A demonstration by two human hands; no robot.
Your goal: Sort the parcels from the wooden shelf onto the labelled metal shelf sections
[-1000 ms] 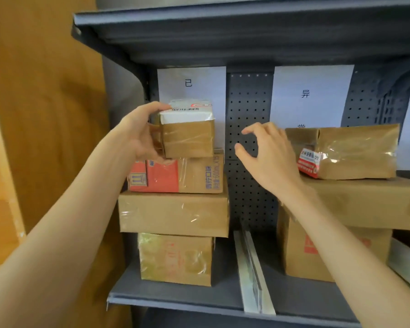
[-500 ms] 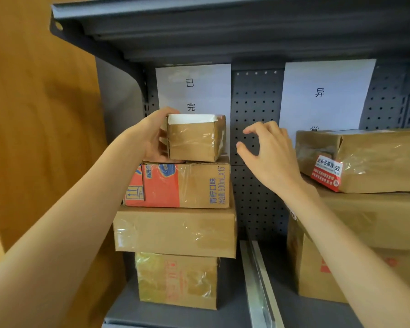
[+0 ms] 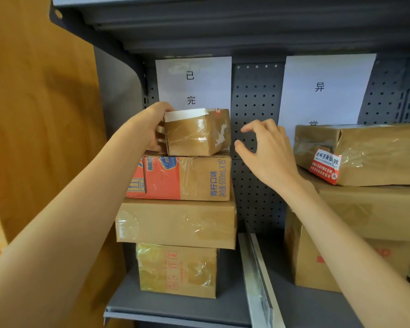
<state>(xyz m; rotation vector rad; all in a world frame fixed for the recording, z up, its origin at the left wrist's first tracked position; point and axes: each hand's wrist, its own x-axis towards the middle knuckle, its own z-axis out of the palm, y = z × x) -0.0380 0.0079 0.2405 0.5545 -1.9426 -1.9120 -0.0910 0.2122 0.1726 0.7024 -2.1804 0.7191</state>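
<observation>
Small parcel point(image 3: 194, 132) atop stack, left fingers point(image 3: 160, 136) gripping its end

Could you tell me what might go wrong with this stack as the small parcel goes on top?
The small parcel sits skewed atop a four-high stack; only the left hand grips it, the right hand hovers free. It might slide off the orange carton. The wide box overhangs the bottom box, so the stack could tip.

Soft, even indoor light, dim shadow beneath the dark grey metal upper shelf point(image 3: 246, 24), glare streaks on the small brown tape-wrapped cardboard parcel point(image 3: 197, 133), wide-angle bending at edges, mild overall softness.
</observation>
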